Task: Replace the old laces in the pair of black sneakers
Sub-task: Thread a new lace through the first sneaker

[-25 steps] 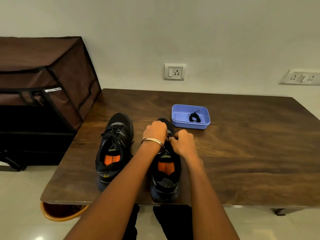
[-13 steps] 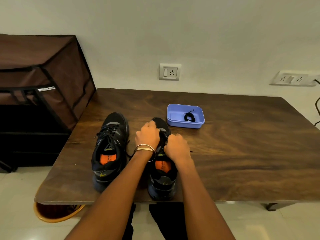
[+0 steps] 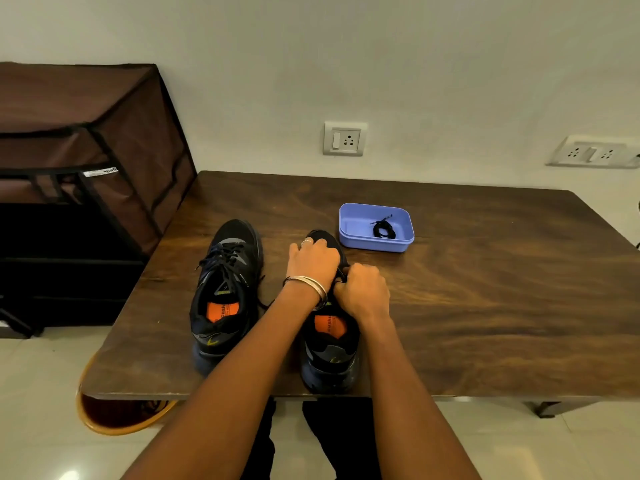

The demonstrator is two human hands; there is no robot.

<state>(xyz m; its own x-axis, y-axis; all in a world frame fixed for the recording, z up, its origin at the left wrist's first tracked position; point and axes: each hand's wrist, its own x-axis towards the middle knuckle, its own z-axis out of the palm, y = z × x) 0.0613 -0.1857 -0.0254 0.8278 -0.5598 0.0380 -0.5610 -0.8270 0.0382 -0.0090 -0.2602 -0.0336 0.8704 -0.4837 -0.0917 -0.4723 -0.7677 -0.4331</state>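
Pale plaster wall runs behind everything, with a white switch-and-socket plate (image 3: pixel 345 138) above the far edge of the dark, heavily grained wooden table (image 3: pixel 485 306) and a wider white socket strip (image 3: pixel 594 152) off to the right. To the left stands a brown fabric-covered storage cabinet with black trim (image 3: pixel 86 133), its corner touching or nearly touching the table's left edge. Below the near left corner of the table an orange-rimmed round tub (image 3: pixel 117 417) sits on the glossy cream floor tiles.

Two black sneakers with orange insoles stand side by side near the front edge, toes pointing at the wall. The left sneaker (image 3: pixel 225 292) is fully laced with its black lace (image 3: pixel 225 258) tied loosely over the tongue, and nobody is touching it. The right sneaker (image 3: pixel 329 344) is the one being worked on. The person's left hand (image 3: pixel 313 261), with a ring on one finger and a silver bangle (image 3: pixel 308 287) at the wrist, lies over the front of that shoe, fingers curled down over the lace area; what they grip underneath is hidden. The right hand (image 3: pixel 362 292) is balled up just beside it on the shoe's right side, fingers closed around a short black loop of lace (image 3: pixel 341 277) that shows between the two hands.

Beyond the right sneaker, near its toe, sits a shallow lavender-blue plastic tray (image 3: pixel 349 233), and inside it lies a small coiled black lace (image 3: pixel 383 230).
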